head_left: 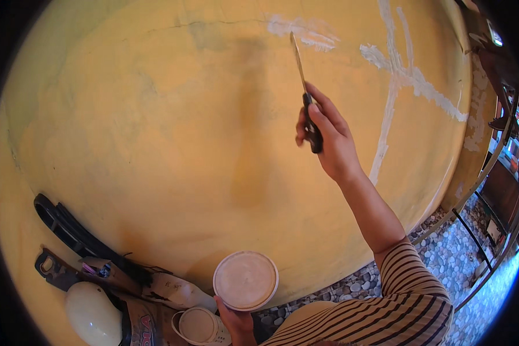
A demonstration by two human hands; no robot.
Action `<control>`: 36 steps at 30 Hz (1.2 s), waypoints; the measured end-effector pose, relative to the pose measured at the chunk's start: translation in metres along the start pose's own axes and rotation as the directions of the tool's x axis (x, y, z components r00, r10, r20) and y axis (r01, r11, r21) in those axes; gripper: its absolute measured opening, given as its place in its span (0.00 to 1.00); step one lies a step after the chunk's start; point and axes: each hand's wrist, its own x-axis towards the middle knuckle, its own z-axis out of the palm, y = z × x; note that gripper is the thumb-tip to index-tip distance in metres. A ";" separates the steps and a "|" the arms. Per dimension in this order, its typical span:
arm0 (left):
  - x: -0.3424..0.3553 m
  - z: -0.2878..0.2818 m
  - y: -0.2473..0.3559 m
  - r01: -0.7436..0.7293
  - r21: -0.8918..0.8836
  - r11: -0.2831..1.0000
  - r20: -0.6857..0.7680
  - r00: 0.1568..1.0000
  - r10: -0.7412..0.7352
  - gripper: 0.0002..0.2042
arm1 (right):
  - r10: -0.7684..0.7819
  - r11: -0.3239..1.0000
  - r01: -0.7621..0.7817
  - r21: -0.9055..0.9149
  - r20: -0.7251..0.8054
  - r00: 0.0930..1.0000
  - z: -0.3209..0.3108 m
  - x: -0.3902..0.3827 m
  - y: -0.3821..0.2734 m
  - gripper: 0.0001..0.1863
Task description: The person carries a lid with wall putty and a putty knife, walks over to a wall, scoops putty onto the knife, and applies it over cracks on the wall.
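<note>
My right hand (328,130) is closed around the black handle of a scraper (298,62), its thin blade raised to the yellow wall (155,127). The blade's tip is just below a white filler smear (303,32); whether it touches the wall I cannot tell. More white filler runs in crossing strokes (393,78) at the upper right. Low in the view, my left hand (235,320) grips a round, pale, flat-topped lid or tub (245,279); what is beneath that top is hidden.
At lower left lie black curved strips (69,229), a handsaw (57,271), a white helmet (94,314), a white bottle (173,294) and a white pail (197,326). A metal railing (467,196) stands at right above pebble-patterned flooring (444,248).
</note>
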 end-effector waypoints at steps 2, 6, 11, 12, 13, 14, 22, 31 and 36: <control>-0.004 -0.001 0.001 -0.019 0.025 1.000 0.022 1.000 0.018 0.29 | -0.090 0.994 0.091 -0.060 0.017 0.996 0.012 0.015 0.003 0.25; -0.010 -0.004 0.001 -0.007 0.036 0.999 0.003 1.000 0.007 0.30 | -0.326 0.848 0.311 -0.429 0.040 0.944 0.033 0.028 0.007 0.25; -0.018 -0.007 0.001 0.001 0.011 1.000 -0.009 1.000 -0.001 0.28 | -0.622 0.415 0.478 -0.774 0.142 0.770 0.052 0.057 0.027 0.24; -0.020 -0.009 0.001 -0.003 0.011 1.000 -0.009 1.000 0.004 0.28 | -0.623 0.388 0.470 -0.793 0.150 0.768 0.055 0.060 0.029 0.24; -0.022 -0.007 0.002 -0.023 0.027 0.999 -0.015 1.000 0.023 0.28 | -0.624 0.389 0.473 -0.791 0.152 0.766 0.056 0.064 0.032 0.24; -0.024 -0.006 0.003 -0.041 0.043 0.998 -0.021 0.999 0.042 0.28 | -0.624 0.368 0.462 -0.807 0.153 0.766 0.058 0.067 0.034 0.24; -0.037 -0.009 0.010 -0.034 0.229 0.973 -0.145 0.987 0.069 0.27 | -0.627 0.291 0.427 -0.856 0.166 0.761 0.058 0.085 0.039 0.24; -0.040 -0.002 0.015 0.081 0.230 0.970 -0.322 0.947 -0.003 0.26 | -0.601 0.286 0.429 -0.857 0.188 0.777 0.058 0.072 0.052 0.24; -0.037 0.001 0.015 0.122 0.087 0.989 -0.337 0.938 -0.086 0.23 | -0.612 0.221 0.413 -0.884 0.203 0.764 0.055 0.088 0.046 0.25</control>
